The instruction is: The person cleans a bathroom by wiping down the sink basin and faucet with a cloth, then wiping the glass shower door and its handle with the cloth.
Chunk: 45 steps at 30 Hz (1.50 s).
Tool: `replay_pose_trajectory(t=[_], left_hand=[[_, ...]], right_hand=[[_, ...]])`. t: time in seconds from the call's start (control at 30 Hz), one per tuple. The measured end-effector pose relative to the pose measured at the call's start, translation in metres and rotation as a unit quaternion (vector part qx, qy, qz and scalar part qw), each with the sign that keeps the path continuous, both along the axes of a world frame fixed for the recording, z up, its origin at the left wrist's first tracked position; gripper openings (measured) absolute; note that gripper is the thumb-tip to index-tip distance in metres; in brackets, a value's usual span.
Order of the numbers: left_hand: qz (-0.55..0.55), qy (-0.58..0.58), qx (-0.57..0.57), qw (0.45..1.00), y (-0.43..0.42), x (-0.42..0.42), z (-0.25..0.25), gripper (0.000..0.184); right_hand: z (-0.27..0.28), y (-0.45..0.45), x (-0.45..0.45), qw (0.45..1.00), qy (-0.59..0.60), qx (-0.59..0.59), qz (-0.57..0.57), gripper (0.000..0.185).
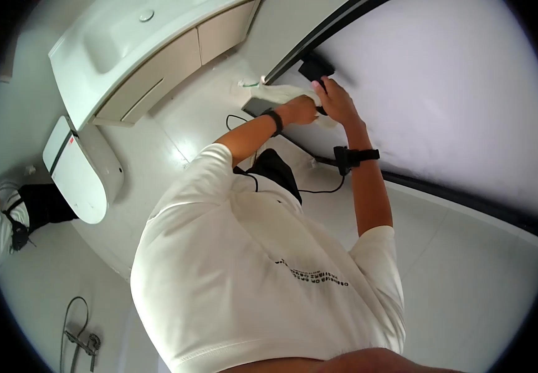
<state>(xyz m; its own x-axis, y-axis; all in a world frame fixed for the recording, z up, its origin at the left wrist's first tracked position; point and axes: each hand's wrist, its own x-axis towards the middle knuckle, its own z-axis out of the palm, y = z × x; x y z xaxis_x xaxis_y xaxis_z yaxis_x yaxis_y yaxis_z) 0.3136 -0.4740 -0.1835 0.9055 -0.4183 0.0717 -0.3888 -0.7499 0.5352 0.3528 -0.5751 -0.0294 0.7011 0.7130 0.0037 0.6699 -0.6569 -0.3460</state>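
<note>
My right hand is at a black door handle on a frosted glass panel; its thumb and fingers close on the lower part. Just to the left, my left hand has curled fingers. White cloth-like material lies behind this hand and shows again past its fingertips, so it appears gripped there. A small dark piece sticks out between the two hands; what it belongs to is hidden. Black bands circle both wrists, and the right one carries a small box with a cable.
A black frame edges the glass. To the left stand a white washbasin over a drawer cabinet and a toilet. A shower fitting is on the lower-left wall. At the far left edge, part of a person shows.
</note>
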Motion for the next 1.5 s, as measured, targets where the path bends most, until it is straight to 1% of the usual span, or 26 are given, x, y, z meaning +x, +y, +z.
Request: replay_pose_trajectory(t=[0.03, 0.1, 0.13, 0.17, 0.2, 0.3, 0.33, 0.4, 0.47, 0.53, 0.6, 0.63, 0.7, 0.8, 0.87, 0.9, 0.97, 1.03, 1.1, 1.17, 1.2, 1.27, 1.33, 1.43, 1.47, 1.5], left_hand=[[0.008, 0.008, 0.02, 1.0, 0.019, -0.017, 0.033, 0.03], [0.079, -0.017, -0.006, 0.997, 0.039, 0.001, -0.059, 0.03], [0.053, -0.057, -0.055, 0.995, 0.061, -0.002, -0.06, 0.041], [0.079, -0.107, -0.119, 0.984, 0.077, -0.022, -0.035, 0.042], [0.082, -0.109, -0.108, 0.985, 0.088, -0.032, -0.028, 0.043], [0.079, -0.113, -0.037, 0.99, 0.119, -0.056, -0.02, 0.044], [0.087, -0.101, -0.051, 0.99, 0.124, -0.064, -0.009, 0.043], [0.098, -0.074, -0.081, 0.989, 0.127, -0.076, 0.021, 0.043], [0.065, -0.114, -0.06, 0.99, 0.129, -0.073, 0.031, 0.037], [0.03, -0.141, -0.072, 0.987, 0.127, -0.071, 0.046, 0.035], [0.0, -0.165, -0.061, 0.984, 0.12, -0.072, 0.075, 0.032], [-0.014, -0.179, -0.055, 0.982, 0.117, -0.07, 0.086, 0.031], [-0.036, -0.172, -0.071, 0.982, 0.111, -0.068, 0.096, 0.031], [-0.044, -0.17, -0.083, 0.981, 0.103, -0.057, 0.088, 0.028], [-0.049, -0.153, -0.091, 0.983, 0.104, -0.051, 0.077, 0.026], [-0.052, -0.14, -0.096, 0.984, 0.103, -0.045, 0.074, 0.025], [-0.006, -0.064, -0.076, 0.995, 0.101, -0.036, 0.058, 0.025], [0.097, 0.063, -0.025, 0.993, 0.105, -0.032, 0.003, 0.027], [0.094, 0.119, 0.004, 0.988, 0.112, -0.025, -0.032, 0.032], [0.1, 0.11, -0.042, 0.988, 0.1, -0.04, 0.002, 0.035], [0.103, 0.105, -0.065, 0.987, 0.093, -0.048, 0.02, 0.037], [0.06, -0.068, -0.106, 0.99, 0.093, -0.036, 0.025, 0.037], [0.112, -0.058, -0.112, 0.986, 0.104, -0.024, 0.023, 0.035], [0.241, -0.01, -0.164, 0.957, 0.108, -0.036, 0.06, 0.031], [0.241, -0.048, -0.187, 0.951, 0.108, -0.032, 0.047, 0.031], [0.252, -0.007, -0.173, 0.952, 0.108, -0.031, 0.04, 0.032]], right_hand=[[0.011, 0.001, 0.0, 1.0, -0.017, 0.008, 0.021, 0.05], [0.044, -0.007, -0.01, 0.997, -0.048, 0.018, 0.06, 0.044], [0.072, -0.007, -0.024, 0.996, -0.04, 0.05, 0.057, 0.04], [0.11, -0.005, -0.043, 0.995, -0.031, 0.082, 0.053, 0.035], [0.142, -0.009, -0.059, 0.993, -0.02, 0.105, 0.051, 0.029], [0.226, -0.029, -0.113, 0.947, -0.197, 0.199, 0.158, 0.025], [0.252, -0.038, -0.133, 0.922, -0.263, 0.218, 0.182, 0.025], [0.272, -0.082, -0.139, 0.794, -0.472, 0.259, 0.282, 0.02], [0.305, -0.134, -0.143, 0.666, -0.63, 0.25, 0.312, 0.015], [0.334, -0.172, -0.144, 0.506, -0.76, 0.225, 0.341, 0.015], [0.346, -0.169, -0.144, 0.467, -0.759, 0.247, 0.38, 0.016], [0.349, -0.145, -0.144, 0.515, -0.698, 0.286, 0.408, 0.015], [0.347, -0.137, -0.146, 0.542, -0.673, 0.339, 0.372, 0.013], [0.334, -0.169, -0.148, 0.461, -0.784, 0.376, 0.181, 0.012], [0.334, -0.185, -0.155, 0.411, -0.856, 0.291, 0.119, 0.011], [0.341, -0.19, -0.159, 0.387, -0.892, 0.197, 0.126, 0.01], [0.343, -0.187, -0.166, 0.502, -0.835, 0.147, 0.17, 0.02], [0.341, -0.148, -0.18, 0.735, -0.594, 0.227, 0.235, 0.056], [0.323, -0.141, -0.184, 0.794, -0.516, 0.205, 0.247, 0.028], [0.286, -0.117, -0.17, 0.83, -0.45, 0.218, 0.247, 0.006], [0.261, -0.1, -0.156, 0.854, -0.402, 0.227, 0.24, 0.006], [0.21, -0.074, -0.127, 0.907, -0.273, 0.236, 0.216, 0.012], [0.122, -0.083, -0.077, 0.951, -0.208, 0.165, 0.158, 0.028], [0.062, -0.053, -0.056, 0.978, -0.132, 0.161, 0.034, 0.027], [0.03, -0.049, -0.044, 0.98, -0.127, 0.153, 0.016, 0.031], [0.016, -0.045, -0.035, 0.982, -0.12, 0.143, -0.002, 0.036]])
